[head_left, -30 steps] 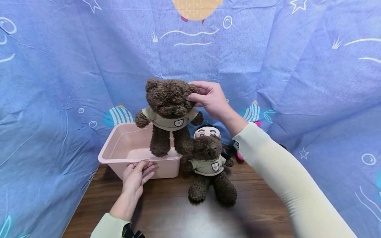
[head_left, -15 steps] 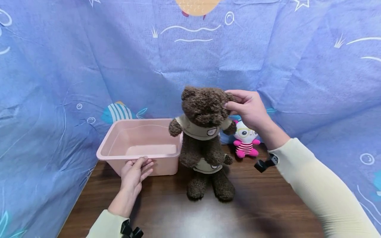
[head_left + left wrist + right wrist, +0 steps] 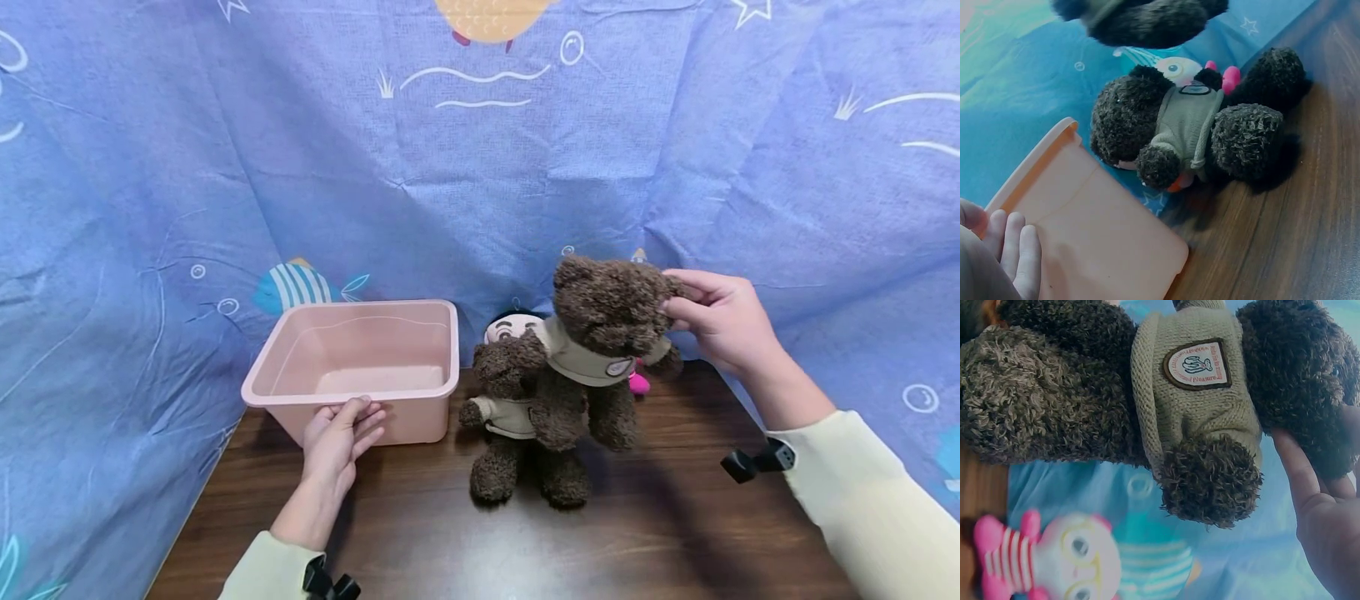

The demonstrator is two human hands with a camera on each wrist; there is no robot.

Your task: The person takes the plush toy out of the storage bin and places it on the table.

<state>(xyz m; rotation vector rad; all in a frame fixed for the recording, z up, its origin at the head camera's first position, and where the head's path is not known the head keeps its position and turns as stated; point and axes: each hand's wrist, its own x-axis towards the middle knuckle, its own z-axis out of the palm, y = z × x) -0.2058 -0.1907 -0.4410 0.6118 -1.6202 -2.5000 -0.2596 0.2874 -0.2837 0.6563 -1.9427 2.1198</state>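
Note:
My right hand [image 3: 723,321] pinches the ear of a dark brown teddy bear [image 3: 611,308] and holds it in the air. This bear wears a beige knitted top with a badge [image 3: 1196,365], plain in the right wrist view. Behind it and partly covered, a matching second teddy bear [image 3: 501,421] sits on the table. On the left, my left hand [image 3: 333,442] grips the front rim of a pink plastic bin [image 3: 412,417], thumb at the rim and fingers against the outer wall. Nothing lies inside the bin.
A doll with a pale face and dark brows [image 3: 513,325] peeks out behind the sitting bear. The panda plush [image 3: 1079,556] in pink and red stripes stands farther right, mostly hidden in the head view. A blue printed cloth [image 3: 480,192] hangs behind the wooden table [image 3: 420,533].
The right hand has carried the hanging teddy bear from over the bin rightward and down, past the sitting bear. My left hand stays at the bin rim.

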